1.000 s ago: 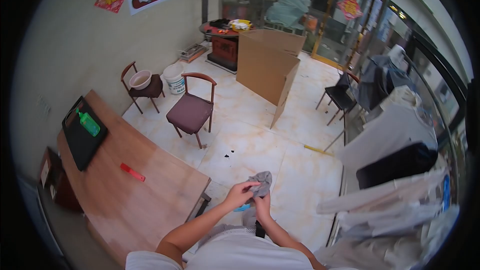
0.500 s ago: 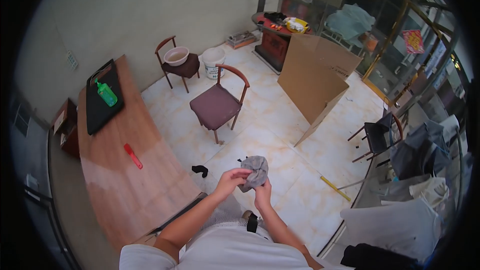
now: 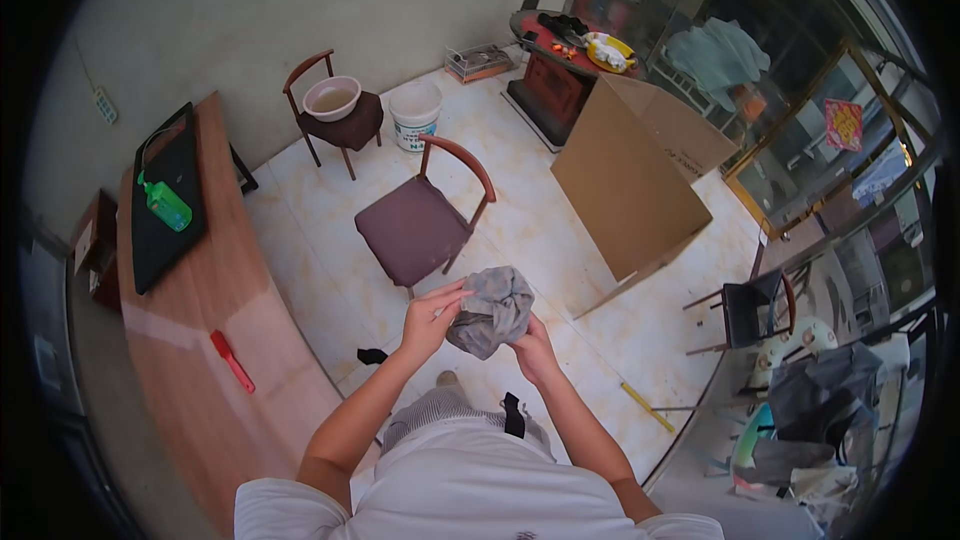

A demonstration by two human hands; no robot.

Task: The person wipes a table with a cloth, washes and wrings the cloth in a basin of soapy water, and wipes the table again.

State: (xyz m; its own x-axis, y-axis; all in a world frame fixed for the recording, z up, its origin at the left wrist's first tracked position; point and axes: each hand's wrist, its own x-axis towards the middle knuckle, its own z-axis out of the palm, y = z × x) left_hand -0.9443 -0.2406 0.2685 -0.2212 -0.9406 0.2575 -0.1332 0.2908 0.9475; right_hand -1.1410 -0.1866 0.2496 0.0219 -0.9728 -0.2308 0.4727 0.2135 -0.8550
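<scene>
A crumpled grey cloth (image 3: 492,314) is held up in front of my waist, above the tiled floor. My left hand (image 3: 428,322) pinches its left edge between thumb and fingers. On the other side, my right hand (image 3: 534,346) grips the cloth's lower right edge, with the fingers partly hidden behind it. Just beyond the cloth stands a chair with a purple-brown seat (image 3: 415,228). A small black item (image 3: 371,356) lies on the floor to the left of my left forearm.
To the left, a wooden table (image 3: 205,280) bears a red brush-like tool (image 3: 232,361) and a green spray bottle (image 3: 167,206) on a black panel. Ahead are a basin (image 3: 332,98) on another chair, a white bucket (image 3: 414,115) and a large cardboard sheet (image 3: 625,180). A yellow stick (image 3: 648,407) lies right.
Both hands have moved forward with the grey cloth, which now looks more spread and bulky. My left hand has shifted to its left edge. The camera view has also shifted.
</scene>
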